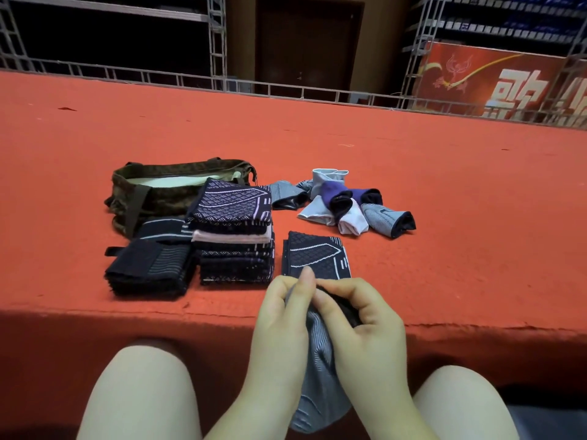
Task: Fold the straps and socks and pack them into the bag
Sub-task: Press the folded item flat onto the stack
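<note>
Red carpeted ledge [413,192]; both hands, left [279,315] and right [365,325], pinching grey sock [317,385].

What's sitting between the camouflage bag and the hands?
In the head view, between the bag and the hands stand piles of folded dark straps and socks, on red carpet.

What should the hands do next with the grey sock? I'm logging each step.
Probably fold it flat: both the left hand and right hand pinch the grey sock, which hangs unfolded off the table edge, while folded stacks wait beside the bag.
</note>
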